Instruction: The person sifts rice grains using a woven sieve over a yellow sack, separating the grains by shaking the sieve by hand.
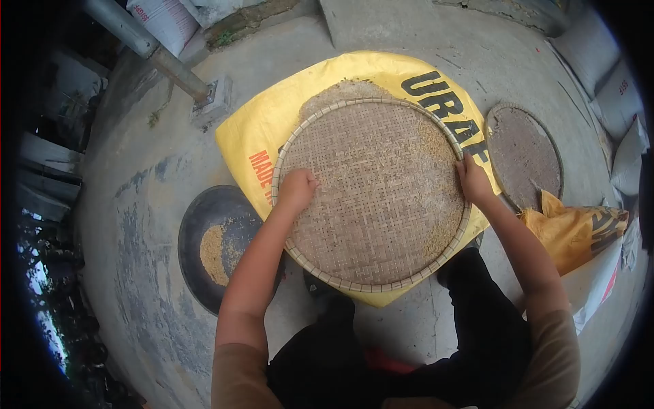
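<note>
A large round woven bamboo sieve [371, 198] is held over a yellow sack in front of me. Bits of grain cling to its right side. My right hand [473, 178] is closed around the sieve's right rim. Just inside the left rim, my left hand [298, 191] is a closed fist above the weave; what it holds, if anything, is hidden. The yellow sack [262, 112] lies spread on the floor, with a heap of fine pale-brown meal [347, 90] showing past the sieve's far edge.
A black basin [197, 204] with yellowish grain [213, 255] in it stands to the left, partly behind my left forearm. At right lie another round tray [524, 153] and a crumpled orange sack [572, 235]. A metal pole [163, 61] rises at upper left; filled white sacks [616, 102] line the right.
</note>
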{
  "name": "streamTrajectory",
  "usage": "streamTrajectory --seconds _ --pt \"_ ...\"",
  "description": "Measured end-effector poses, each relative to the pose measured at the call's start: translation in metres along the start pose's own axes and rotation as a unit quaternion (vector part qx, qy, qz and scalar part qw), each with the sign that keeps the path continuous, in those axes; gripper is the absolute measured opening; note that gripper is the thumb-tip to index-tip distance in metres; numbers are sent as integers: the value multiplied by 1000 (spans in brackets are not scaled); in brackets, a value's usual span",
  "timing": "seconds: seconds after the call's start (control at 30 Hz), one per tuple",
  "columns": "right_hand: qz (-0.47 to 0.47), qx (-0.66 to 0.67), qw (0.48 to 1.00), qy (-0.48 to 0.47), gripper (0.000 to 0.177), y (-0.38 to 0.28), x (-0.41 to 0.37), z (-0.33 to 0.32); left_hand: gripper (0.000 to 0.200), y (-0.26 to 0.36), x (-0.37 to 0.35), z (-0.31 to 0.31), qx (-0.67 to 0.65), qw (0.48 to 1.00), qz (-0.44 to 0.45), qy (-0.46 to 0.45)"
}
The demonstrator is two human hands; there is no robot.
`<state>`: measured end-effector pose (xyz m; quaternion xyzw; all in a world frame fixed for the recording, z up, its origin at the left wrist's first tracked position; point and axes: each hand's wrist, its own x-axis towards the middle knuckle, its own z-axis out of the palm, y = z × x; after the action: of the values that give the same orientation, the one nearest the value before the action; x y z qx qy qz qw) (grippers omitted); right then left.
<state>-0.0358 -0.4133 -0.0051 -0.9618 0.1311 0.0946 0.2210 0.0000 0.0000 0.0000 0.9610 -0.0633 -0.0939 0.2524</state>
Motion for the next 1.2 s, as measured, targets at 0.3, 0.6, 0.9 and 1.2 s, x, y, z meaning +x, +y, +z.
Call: streamTrajectory --seconds 0.3,0.6,0.9,1.2 --pt "-83 -42 995 24 37 12 -37 -8 11 19 -46 -4 -123 992 7 -13" --pt "-55 -37 996 66 34 -8 -19 -8 13 11 -47 -9 -122 985 77 -94" --pt "-57 -32 996 61 37 -1 -16 -6 13 20 -44 0 -121 992 8 -46" --pt "-59 -32 997 46 37 -3 -17 -7 10 11 -26 6 -8 994 55 -93"
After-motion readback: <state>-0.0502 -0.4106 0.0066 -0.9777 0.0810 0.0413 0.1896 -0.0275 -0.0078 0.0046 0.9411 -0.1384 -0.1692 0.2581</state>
